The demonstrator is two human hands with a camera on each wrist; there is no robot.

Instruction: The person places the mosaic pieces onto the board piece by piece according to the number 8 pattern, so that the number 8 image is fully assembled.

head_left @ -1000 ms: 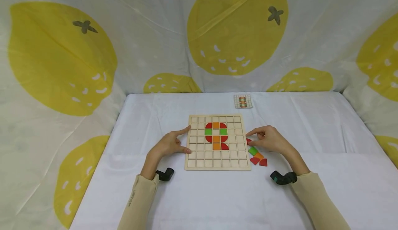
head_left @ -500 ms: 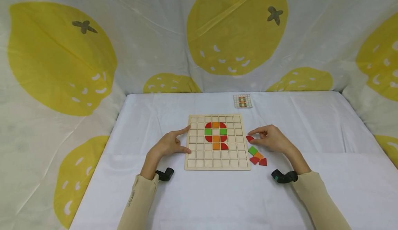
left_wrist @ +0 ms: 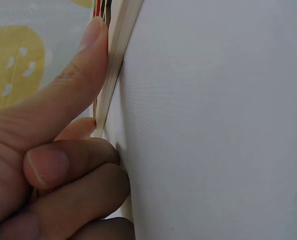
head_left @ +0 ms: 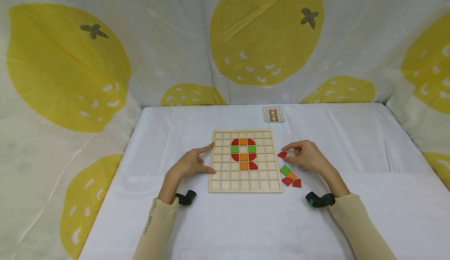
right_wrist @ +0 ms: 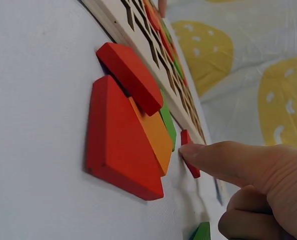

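A wooden grid board (head_left: 225,185) lies flat in the head view, with red, orange and green tiles set in its middle cells. Along its left edge, my left hand (head_left: 190,163) touches the frame with spread thumb and index finger; the other fingers are folded under. To the right of the board, my right hand (head_left: 305,156) pinches a red quarter-round tile (head_left: 282,155) at its finger and thumb tips. The right wrist view has the thumb against this red tile (right_wrist: 190,154); the index fingertip is hidden there.
Near the board's lower right lie a green tile (head_left: 285,170), an orange tile (head_left: 291,175) and two red tiles (head_left: 297,183). Behind the board sits a small pattern card (head_left: 273,114). A lemon-print cloth (head_left: 267,29) hangs at the back of the white table.
My right hand has moved slightly away from the board's edge, and the red tile in it has turned and shifted a little upward in view. The left hand has stayed on the board.
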